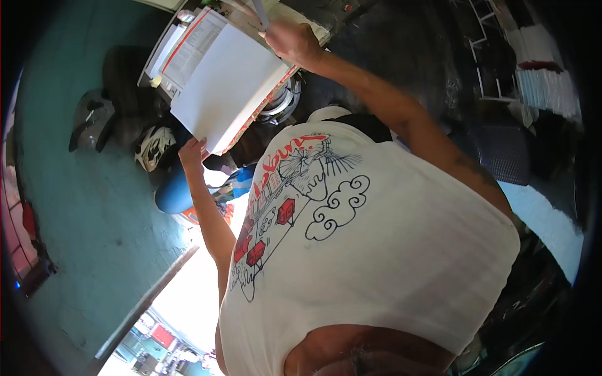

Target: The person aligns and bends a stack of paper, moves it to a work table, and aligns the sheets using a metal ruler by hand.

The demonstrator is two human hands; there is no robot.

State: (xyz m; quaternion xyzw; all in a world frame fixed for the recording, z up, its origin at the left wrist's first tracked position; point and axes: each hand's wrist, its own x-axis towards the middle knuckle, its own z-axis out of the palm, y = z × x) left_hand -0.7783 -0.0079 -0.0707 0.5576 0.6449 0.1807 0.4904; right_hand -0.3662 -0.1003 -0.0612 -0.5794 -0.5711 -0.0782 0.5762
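Observation:
A large white sheet [229, 84] lies tilted on top of printed paper [195, 53] with a red stripe, over a table. My left hand [193, 150] is at the sheet's near left corner, its fingers closed on the edge there. At the sheet's far right corner is my right hand [293, 44], closed and slightly blurred. From its fist a thin flat grey bar [259, 12] sticks out toward the top of the view. The bar's kind cannot be made out.
Helmets [155, 148] and a grey cap [93, 119] hang by the green wall [69, 238]. Below the table's edge is a round metal object [282, 103]. A white metal rack [492, 56] stands at the right, near a dark woven seat [498, 153].

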